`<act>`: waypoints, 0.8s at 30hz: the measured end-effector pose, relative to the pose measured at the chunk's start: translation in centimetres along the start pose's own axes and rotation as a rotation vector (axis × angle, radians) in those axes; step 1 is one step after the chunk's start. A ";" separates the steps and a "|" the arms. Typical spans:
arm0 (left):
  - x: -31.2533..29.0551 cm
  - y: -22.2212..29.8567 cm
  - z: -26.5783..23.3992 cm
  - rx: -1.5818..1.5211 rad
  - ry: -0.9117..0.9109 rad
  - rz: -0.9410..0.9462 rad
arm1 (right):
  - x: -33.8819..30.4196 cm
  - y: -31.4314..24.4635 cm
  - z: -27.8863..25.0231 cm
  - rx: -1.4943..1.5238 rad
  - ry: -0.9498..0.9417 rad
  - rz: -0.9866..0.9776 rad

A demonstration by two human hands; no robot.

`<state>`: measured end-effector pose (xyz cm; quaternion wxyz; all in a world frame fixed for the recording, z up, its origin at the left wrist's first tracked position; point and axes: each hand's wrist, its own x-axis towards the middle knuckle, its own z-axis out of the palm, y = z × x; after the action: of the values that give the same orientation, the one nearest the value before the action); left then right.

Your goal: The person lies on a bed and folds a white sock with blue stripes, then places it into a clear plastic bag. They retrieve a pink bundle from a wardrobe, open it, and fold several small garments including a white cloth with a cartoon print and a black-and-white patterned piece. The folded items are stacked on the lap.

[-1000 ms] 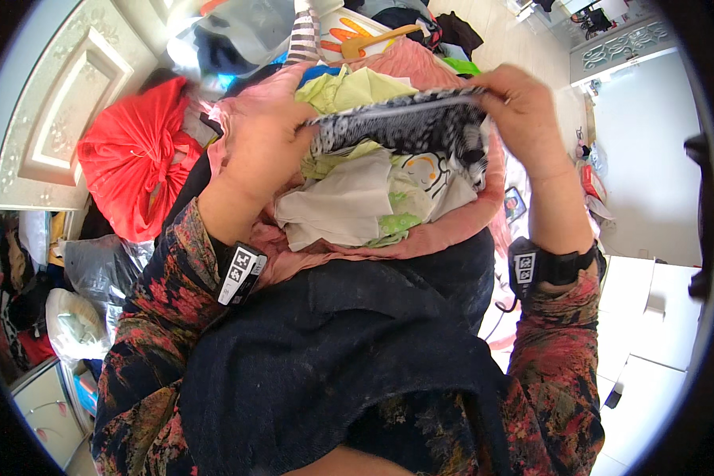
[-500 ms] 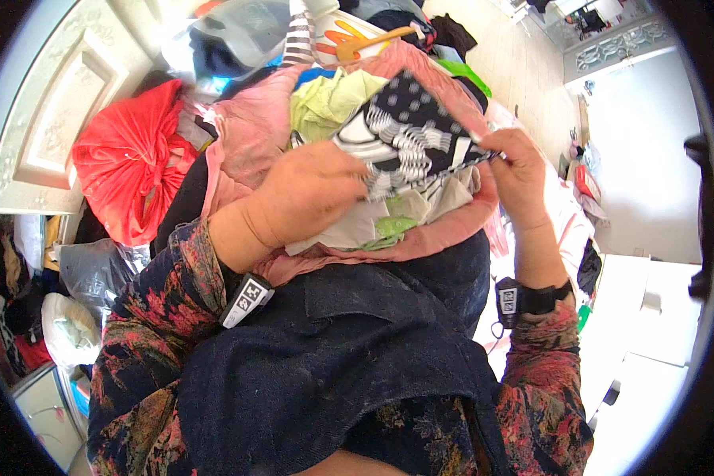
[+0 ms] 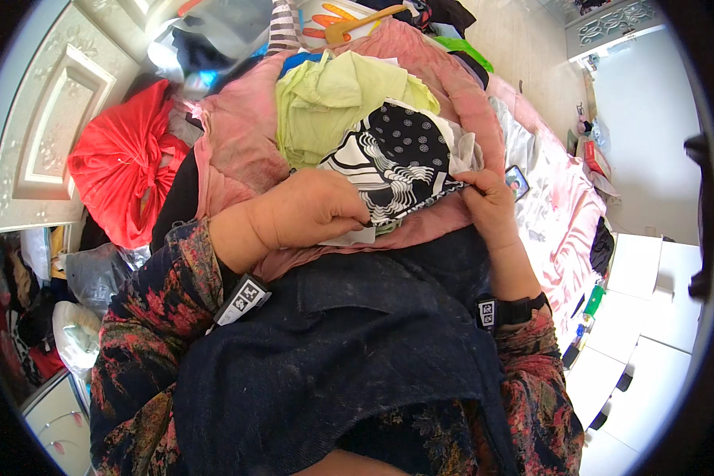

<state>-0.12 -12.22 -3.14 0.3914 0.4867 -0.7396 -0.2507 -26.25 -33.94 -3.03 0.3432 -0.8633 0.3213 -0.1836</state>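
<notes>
Between my hands a black-and-white patterned cloth (image 3: 404,155), with dots on its far part, is spread out. My left hand (image 3: 313,210) is closed on its near left corner, fingers curled under. At the near right edge, my right hand (image 3: 490,205) pinches the cloth between thumb and fingers. Beyond it lies a crumpled light-green cloth (image 3: 333,95), partly covered by the patterned one. Both rest over a large pink cloth (image 3: 238,151) in front of me. A bit of white fabric (image 3: 466,151) shows beside my right hand.
A tied red bag (image 3: 127,166) stands at the left beside a panelled door (image 3: 51,135). A wooden-handled tool (image 3: 365,24) lies at the far side. On the light bedding to the right is a phone (image 3: 516,182). White drawers (image 3: 642,341) stand at the right.
The patterned cloth has come down and opened out flatter, with more of its dotted part showing. My right hand has moved down and slightly left. More of the light-green cloth shows.
</notes>
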 end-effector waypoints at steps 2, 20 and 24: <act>0.0 0.2 -0.5 -0.058 0.113 -0.033 | -0.1 -0.8 -0.3 0.132 -0.022 0.199; -0.2 -1.0 -3.3 -0.797 0.880 -0.066 | 4.5 -9.2 -1.9 0.042 0.092 -0.266; -0.3 -2.2 -4.8 -0.818 1.146 -0.032 | 8.3 -12.7 0.2 0.610 -0.081 -0.071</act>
<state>5.10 -12.79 -2.17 0.8673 0.3667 -0.2562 -0.2183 -14.74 -32.43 6.65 0.5925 -0.7376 0.2069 -0.2491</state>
